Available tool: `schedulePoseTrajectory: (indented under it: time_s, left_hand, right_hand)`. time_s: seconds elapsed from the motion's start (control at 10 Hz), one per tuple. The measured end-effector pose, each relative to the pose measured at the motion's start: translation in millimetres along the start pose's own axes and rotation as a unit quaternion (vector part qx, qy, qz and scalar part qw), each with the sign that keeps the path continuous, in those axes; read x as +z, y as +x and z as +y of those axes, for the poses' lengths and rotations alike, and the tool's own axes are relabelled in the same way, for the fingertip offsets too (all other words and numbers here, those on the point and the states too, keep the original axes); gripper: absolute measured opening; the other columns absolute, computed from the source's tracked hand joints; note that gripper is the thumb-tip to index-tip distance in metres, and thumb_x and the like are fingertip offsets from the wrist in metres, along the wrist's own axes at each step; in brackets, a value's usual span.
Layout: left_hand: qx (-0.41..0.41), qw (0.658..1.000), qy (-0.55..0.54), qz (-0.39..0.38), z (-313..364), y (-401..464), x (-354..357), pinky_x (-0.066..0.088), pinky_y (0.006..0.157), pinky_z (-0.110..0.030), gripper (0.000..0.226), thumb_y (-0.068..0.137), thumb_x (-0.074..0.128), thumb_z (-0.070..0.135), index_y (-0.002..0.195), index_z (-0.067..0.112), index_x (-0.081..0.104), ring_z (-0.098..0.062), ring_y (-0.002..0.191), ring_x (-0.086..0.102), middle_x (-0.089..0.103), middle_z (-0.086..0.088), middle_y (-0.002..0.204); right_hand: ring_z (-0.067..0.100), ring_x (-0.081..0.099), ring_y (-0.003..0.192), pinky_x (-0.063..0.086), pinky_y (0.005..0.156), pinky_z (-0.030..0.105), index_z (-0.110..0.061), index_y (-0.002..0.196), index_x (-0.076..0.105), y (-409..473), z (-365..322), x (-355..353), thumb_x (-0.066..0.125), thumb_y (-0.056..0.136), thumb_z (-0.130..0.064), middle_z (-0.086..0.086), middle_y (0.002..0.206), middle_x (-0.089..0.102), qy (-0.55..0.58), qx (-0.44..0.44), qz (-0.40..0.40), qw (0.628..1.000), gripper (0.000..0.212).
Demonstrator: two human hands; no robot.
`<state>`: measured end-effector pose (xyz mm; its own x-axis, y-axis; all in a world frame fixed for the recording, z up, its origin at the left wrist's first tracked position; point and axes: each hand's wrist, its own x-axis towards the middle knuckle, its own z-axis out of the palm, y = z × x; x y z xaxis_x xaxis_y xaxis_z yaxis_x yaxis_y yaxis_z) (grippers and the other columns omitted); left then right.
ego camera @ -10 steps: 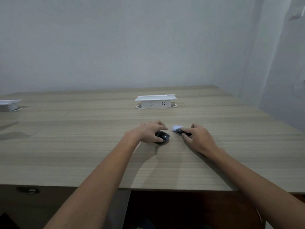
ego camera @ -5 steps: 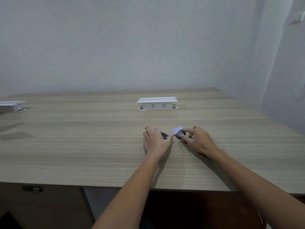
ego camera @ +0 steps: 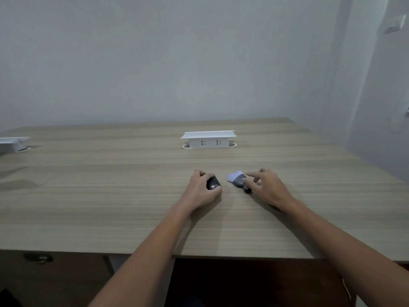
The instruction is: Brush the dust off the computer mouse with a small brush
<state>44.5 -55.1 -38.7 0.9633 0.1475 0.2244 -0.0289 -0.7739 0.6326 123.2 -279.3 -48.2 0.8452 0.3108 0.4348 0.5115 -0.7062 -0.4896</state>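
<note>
A black computer mouse (ego camera: 213, 184) with a small white logo rests on the wooden table (ego camera: 110, 196), mid-table. My left hand (ego camera: 202, 191) is wrapped around it, fingers over its far side and thumb on the near side. Just to the right lies a small brush (ego camera: 238, 181) with pale bristles tipped white and grey and a short dark handle. My right hand (ego camera: 265, 187) pinches the handle end between thumb and fingers, the bristles pointing left toward the mouse. A small gap separates bristles and mouse.
A white pop-up power socket box (ego camera: 208, 139) stands on the table beyond the hands. Another white socket box (ego camera: 13, 144) sits at the far left edge. The table's front edge (ego camera: 243, 256) is near me, a wall rises at the right.
My left hand turned from lying over the mouse to gripping it from the left, exposing its logo end. My right hand's fingers shifted on the brush handle.
</note>
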Motion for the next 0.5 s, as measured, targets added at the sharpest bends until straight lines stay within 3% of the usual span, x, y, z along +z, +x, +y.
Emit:
schedulePoseTrajectory:
  time_s: [0.2,0.3,0.4,0.5]
  left_hand:
    - [0.06,0.994,0.002,-0.093,-16.7,5.5,-20.3,0.035,0.102,-0.017,0.051,0.09,0.063,0.026,0.141,0.022,0.056,-0.006,0.123,0.05,0.046,0.007,0.139]
    - [0.064,0.992,-0.01,-0.111,-20.5,8.3,-26.4,0.039,0.112,-0.025,0.051,0.093,0.061,0.025,0.143,0.021,0.054,-0.01,0.131,0.049,0.046,0.006,0.143]
    - [0.044,0.995,-0.038,-0.076,-32.6,12.7,-32.8,0.03,0.122,-0.033,0.055,0.097,0.056,0.041,0.149,0.023,0.047,-0.015,0.142,0.042,0.041,0.002,0.152]
    - [0.031,0.999,-0.007,0.018,-46.7,17.1,-38.4,0.024,0.121,-0.031,0.057,0.102,0.043,0.045,0.151,0.016,0.043,-0.017,0.146,0.036,0.04,-0.002,0.155]
  right_hand:
    - [0.023,0.061,0.097,0.049,0.089,0.04,-0.024,0.121,0.073,-1.3,6.4,-4.0,0.057,0.098,-0.038,0.004,0.094,0.062,0.005,-0.011,-0.002,1.0,0.032]
    - [0.025,0.06,0.1,0.049,0.093,0.042,-0.021,0.123,0.072,-1.2,9.0,-7.6,0.057,0.098,-0.036,0.007,0.099,0.063,0.005,-0.009,-0.005,1.0,0.033]
    - [0.025,0.061,0.1,0.048,0.094,0.041,-0.019,0.125,0.071,-0.6,16.4,-9.6,0.058,0.098,-0.035,0.007,0.104,0.064,-0.007,-0.015,0.012,1.0,0.034]
    - [0.024,0.06,0.115,0.043,0.099,0.039,-0.023,0.13,0.068,3.3,22.3,-11.3,0.054,0.098,-0.04,0.004,0.123,0.064,-0.083,-0.016,0.018,0.996,0.038]
